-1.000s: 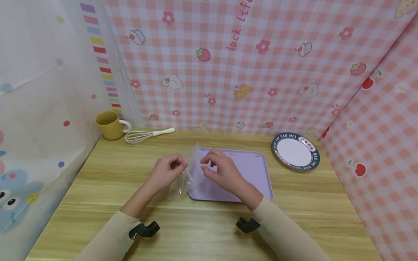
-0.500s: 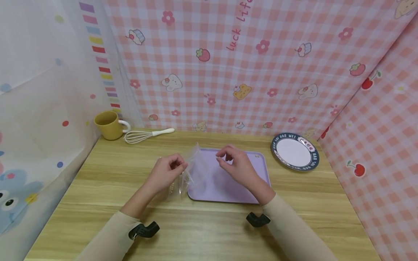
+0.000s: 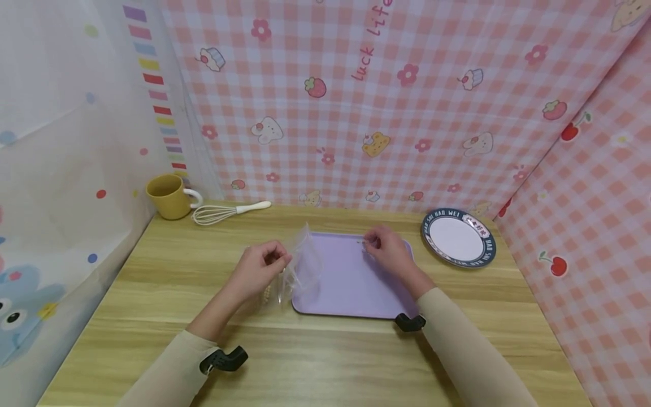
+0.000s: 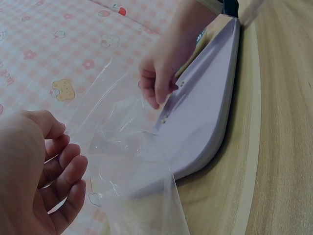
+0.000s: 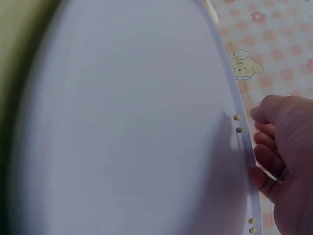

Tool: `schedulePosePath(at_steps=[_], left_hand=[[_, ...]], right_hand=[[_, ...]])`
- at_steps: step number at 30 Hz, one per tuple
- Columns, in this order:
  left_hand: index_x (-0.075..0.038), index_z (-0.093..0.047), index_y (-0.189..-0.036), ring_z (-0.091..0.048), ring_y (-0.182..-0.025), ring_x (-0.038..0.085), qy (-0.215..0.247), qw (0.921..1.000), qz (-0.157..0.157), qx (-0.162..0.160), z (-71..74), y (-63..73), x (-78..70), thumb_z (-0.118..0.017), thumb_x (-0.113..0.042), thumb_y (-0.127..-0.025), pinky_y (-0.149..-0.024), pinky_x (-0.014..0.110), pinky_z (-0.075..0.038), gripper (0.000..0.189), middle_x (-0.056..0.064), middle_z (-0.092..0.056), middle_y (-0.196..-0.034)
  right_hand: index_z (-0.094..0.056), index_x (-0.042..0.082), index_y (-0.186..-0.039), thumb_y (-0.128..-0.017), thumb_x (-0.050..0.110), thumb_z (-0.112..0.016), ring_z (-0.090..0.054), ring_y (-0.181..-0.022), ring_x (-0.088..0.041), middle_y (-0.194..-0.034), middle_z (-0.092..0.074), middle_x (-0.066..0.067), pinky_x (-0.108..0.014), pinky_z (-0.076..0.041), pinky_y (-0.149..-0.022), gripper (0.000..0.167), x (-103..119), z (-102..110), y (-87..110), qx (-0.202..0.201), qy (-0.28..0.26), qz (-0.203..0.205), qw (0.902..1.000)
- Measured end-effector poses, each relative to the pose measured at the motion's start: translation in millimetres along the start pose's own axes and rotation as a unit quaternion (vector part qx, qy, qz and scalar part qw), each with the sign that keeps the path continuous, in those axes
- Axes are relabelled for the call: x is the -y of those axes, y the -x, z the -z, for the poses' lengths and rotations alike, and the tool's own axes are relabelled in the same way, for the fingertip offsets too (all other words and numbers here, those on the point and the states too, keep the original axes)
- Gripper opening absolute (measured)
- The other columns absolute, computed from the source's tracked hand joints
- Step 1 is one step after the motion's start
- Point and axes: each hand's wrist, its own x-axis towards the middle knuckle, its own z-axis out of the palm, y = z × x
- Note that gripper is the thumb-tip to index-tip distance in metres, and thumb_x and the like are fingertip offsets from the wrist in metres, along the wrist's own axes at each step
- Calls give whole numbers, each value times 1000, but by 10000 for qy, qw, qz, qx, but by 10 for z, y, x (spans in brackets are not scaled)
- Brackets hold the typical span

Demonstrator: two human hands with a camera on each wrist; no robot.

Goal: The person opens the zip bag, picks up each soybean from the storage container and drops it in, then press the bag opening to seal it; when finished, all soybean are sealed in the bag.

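Note:
My left hand pinches the top of a clear plastic bag between thumb and forefinger. The bag hangs over the left edge of a lilac tray, with small round yellowish beans low inside it. Over the tray's far right part is my right hand, fingers curled and thumb near the forefinger; I cannot tell whether a bean is between them. In the right wrist view, its fingertips sit at the tray's far rim, beside two small beans. Another pair of beans lies further along that rim.
A yellow mug with a white handle stands at the back left, next to a white whisk. A dark-rimmed white plate lies right of the tray. Checked cloth hangs behind the wooden table.
My right hand has moved right from beside the bag to the tray's far right part, and its fingers have drawn closer together. The left hand and the bag have stayed in place.

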Motion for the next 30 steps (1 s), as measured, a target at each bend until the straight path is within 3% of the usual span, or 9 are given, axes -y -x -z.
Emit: schedulePosePath(at_steps=[4, 9, 17, 30], left_hand=[[-14, -72, -93, -55, -69, 18, 21, 10000, -15, -8, -4, 7, 1, -73, -17, -108, -60, 27, -45, 15, -1, -62, -77], [-15, -71, -92, -55, -69, 18, 19, 10000, -44, -18, -4, 14, 7, -73, -16, -108, -60, 27, -45, 16, -1, -62, -76], [-15, -72, -92, -54, -68, 18, -20, 9999, -70, -83, 3, 27, 24, -74, -17, -107, -59, 27, -44, 16, -1, -62, -75], [-15, -71, -91, -54, -69, 18, -54, 9999, -51, -86, 18, 40, -2, -74, -16, -107, -60, 27, -44, 16, -2, -61, -75]], right_hand=[[-76, 0, -119, -101, 10, -78, -66, -104, -29, -116, -66, -15, -46, -58, -93, 21, -26, -34, -53, 295, 260, -42, 9992], [-76, 0, -118, -102, 9, -77, -68, -107, -30, -118, -68, -15, -48, -58, -97, 18, -17, -50, -90, 359, 435, -161, 9983], [-77, 2, -117, -104, 8, -76, -69, -104, -28, -113, -68, -12, -46, -58, -94, 15, -29, -82, -96, 327, 507, -169, 9980], [-80, 3, -103, -104, 8, -77, -66, -95, -26, -104, -69, -10, -45, -57, -88, 5, -17, -120, -103, 229, 609, -88, 9978]])
